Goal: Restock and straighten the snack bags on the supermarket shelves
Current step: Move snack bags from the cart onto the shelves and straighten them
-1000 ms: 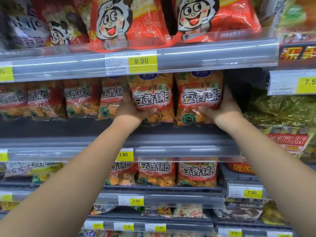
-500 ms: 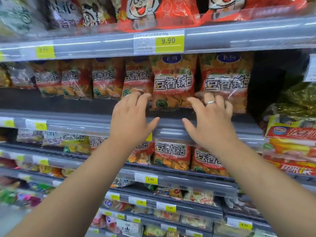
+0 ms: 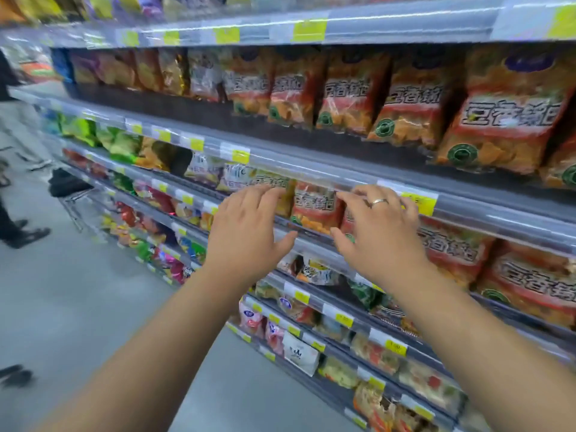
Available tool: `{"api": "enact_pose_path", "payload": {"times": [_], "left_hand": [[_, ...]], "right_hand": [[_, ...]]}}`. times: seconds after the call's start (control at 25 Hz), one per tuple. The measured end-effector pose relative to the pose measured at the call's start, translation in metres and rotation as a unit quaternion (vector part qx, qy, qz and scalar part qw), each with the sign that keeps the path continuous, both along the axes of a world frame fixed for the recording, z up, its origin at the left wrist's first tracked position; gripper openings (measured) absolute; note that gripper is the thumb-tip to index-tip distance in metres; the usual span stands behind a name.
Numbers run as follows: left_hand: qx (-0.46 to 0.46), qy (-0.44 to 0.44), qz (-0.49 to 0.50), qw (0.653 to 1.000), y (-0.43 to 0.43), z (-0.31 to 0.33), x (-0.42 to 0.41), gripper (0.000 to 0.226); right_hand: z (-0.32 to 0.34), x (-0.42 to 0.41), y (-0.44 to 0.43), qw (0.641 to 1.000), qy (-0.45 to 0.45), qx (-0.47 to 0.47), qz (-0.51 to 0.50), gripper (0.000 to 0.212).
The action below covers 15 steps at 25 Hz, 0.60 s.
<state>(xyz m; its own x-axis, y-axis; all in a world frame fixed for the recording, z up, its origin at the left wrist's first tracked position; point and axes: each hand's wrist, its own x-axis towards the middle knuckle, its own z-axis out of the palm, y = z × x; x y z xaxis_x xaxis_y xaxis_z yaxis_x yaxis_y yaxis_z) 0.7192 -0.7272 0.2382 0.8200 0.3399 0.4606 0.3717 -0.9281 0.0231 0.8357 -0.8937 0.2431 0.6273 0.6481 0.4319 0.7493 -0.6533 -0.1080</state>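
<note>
Orange and red snack bags (image 3: 402, 113) stand in a row on the upper shelf. More of the same bags (image 3: 314, 207) sit on the shelf below, behind a clear rail (image 3: 311, 241). My left hand (image 3: 249, 232) hovers in front of that lower row with fingers spread and holds nothing. My right hand (image 3: 380, 232), with a ring on one finger, is spread open beside it, fingertips near the top of a bag. The picture is blurred.
Grey shelf edges carry yellow price tags (image 3: 417, 202). Lower shelves hold mixed colourful bags (image 3: 299, 353). At the left lies the grey aisle floor (image 3: 78, 291), with a person's dark shoes (image 3: 28, 236) and a cart frame (image 3: 74, 204).
Both hands let go of the upper-shelf bags and dropped to the row one shelf lower. The view swung left, so the aisle floor shows now.
</note>
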Motion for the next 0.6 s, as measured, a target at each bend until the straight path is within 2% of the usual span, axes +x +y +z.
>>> {"api": "enact_pose_path", "payload": {"times": [0.36, 0.6], "left_hand": [[-0.066, 0.038, 0.184, 0.98, 0.091, -0.041, -0.216, 0.072], [-0.109, 0.075, 0.3, 0.945, 0.13, -0.07, -0.35, 0.075]], "right_hand": [[-0.045, -0.158, 0.15, 0.985, 0.052, -0.06, 0.153, 0.062], [-0.075, -0.268, 0.231, 0.953, 0.071, -0.112, 0.271, 0.068]]}}
